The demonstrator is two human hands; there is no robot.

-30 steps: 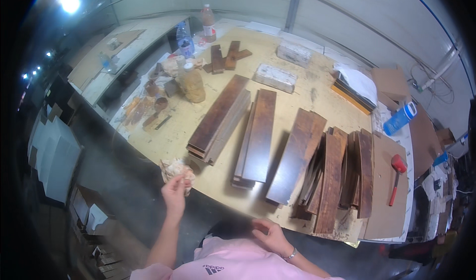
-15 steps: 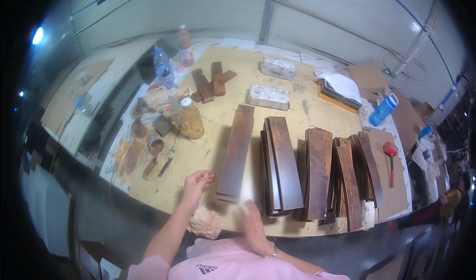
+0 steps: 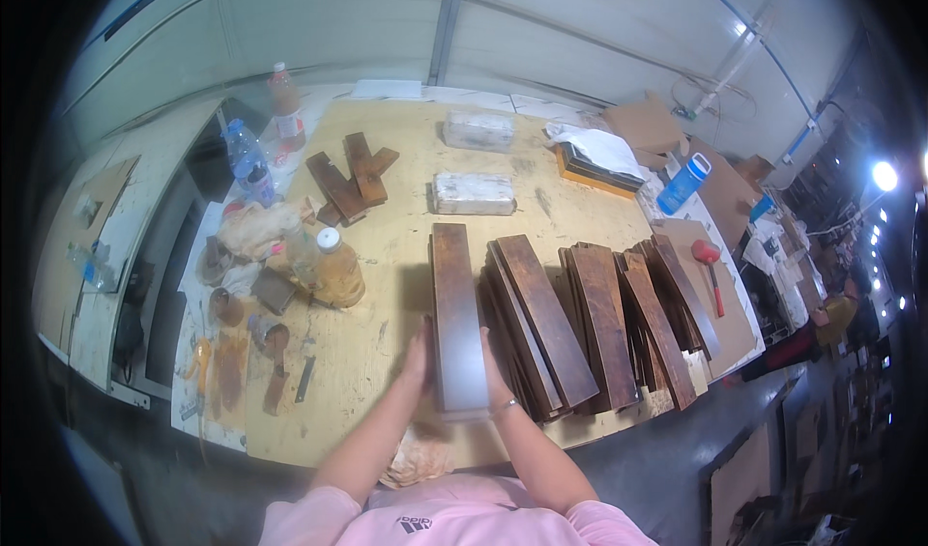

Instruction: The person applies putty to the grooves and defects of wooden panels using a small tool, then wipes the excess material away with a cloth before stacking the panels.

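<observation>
A long dark brown wooden board [image 3: 456, 314] lies lengthwise on the light workbench [image 3: 387, 304], its near end blurred. My left hand [image 3: 418, 360] presses against the board's left edge and my right hand [image 3: 491, 372] against its right edge, so both hands grip the near end. A crumpled tan rag [image 3: 416, 461] sits at the bench's front edge below my left forearm. To the right of the board lean stacks of similar dark boards [image 3: 599, 324].
A jar of amber liquid [image 3: 338, 271], rags, small pots and tools crowd the bench's left side. Short dark wood pieces [image 3: 350, 177] and two wrapped white blocks [image 3: 474, 193] lie farther back. A blue bottle [image 3: 682, 183] and a red-headed tool [image 3: 710, 266] are at the right.
My left hand has let go of the tan rag, now lying at the bench edge. Both hands have moved forward onto the near end of the leftmost board.
</observation>
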